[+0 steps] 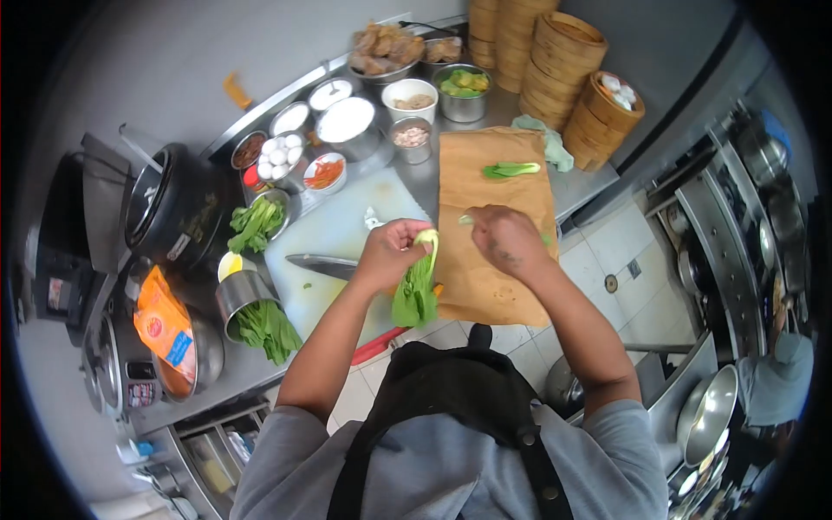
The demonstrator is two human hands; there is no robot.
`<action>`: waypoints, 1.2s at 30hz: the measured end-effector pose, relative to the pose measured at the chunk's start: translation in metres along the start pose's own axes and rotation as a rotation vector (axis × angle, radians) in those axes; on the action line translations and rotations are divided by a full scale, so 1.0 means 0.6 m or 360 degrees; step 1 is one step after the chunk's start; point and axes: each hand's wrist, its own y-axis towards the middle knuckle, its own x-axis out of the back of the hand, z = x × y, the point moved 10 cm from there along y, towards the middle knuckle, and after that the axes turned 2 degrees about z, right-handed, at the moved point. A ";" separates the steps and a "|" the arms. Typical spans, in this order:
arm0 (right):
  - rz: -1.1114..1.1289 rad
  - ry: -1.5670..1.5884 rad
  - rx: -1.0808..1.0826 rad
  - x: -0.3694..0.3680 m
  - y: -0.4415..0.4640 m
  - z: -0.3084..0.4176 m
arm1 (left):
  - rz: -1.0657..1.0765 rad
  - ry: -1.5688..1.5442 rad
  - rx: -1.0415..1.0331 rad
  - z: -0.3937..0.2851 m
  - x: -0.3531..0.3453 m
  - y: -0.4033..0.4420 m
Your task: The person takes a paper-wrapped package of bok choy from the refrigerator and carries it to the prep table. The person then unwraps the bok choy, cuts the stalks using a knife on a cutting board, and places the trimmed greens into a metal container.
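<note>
My left hand [394,253] is closed around the pale stem end of a bok choy [418,295], whose green leaves hang down over the edge of the white cutting board [347,217]. My right hand [510,241] is over the brown paper [494,290], fingers pinched, with a small pale green piece of bok choy [465,220] at its fingertips. Another bok choy [511,170] lies on the upper part of the paper. Under my left forearm, a knife [322,265] rests on the board, its handle end partly hidden.
Left of the board, leafy greens fill a tipped metal pot [243,293] and a second container [279,201]. Behind stand a bowl of eggs [280,158], a bowl of orange-red shreds [325,172] and several tubs. Bamboo steamers [568,56] and a cloth [550,140] are at the back right.
</note>
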 end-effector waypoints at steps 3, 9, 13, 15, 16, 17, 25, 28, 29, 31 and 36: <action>-0.0197 0.0164 -0.0214 0.067 -0.049 -0.058 | 0.0023 -0.1169 0.0180 0.017 -0.008 0.025; -0.1050 0.0868 -0.0780 0.156 -0.265 -0.256 | 0.0094 -0.1952 0.0110 0.019 -0.025 0.065; -0.1649 0.1169 -0.1441 0.148 -0.493 -0.408 | 0.0141 -0.2044 0.0090 0.025 -0.050 0.087; -0.1857 0.1253 -0.1546 0.129 -0.580 -0.455 | 0.0129 -0.1911 0.0109 0.024 -0.060 0.093; -0.2059 0.1318 -0.1635 0.117 -0.634 -0.472 | 0.0119 -0.1796 0.0116 0.024 -0.070 0.098; -0.2211 0.1426 -0.1680 0.105 -0.671 -0.486 | 0.0070 -0.1652 0.0138 0.025 -0.075 0.101; -0.2985 0.1405 -0.1956 -0.033 -0.792 -0.571 | 0.0059 -0.1471 0.0333 0.044 -0.114 0.115; -0.2428 0.1308 -0.1813 -0.178 -0.678 -0.652 | 0.0034 -0.1549 0.0373 0.031 -0.140 0.120; -0.1838 0.1370 -0.2095 -0.214 -0.609 -0.649 | 0.0083 -0.1561 0.0343 0.018 -0.155 0.125; -0.1214 0.1376 -0.2286 -0.232 -0.526 -0.618 | 0.0119 -0.1590 0.0287 -0.002 -0.167 0.132; -0.1379 0.1207 -0.1449 -0.008 -0.367 -0.417 | 0.0114 -0.1433 0.0155 -0.005 -0.159 0.124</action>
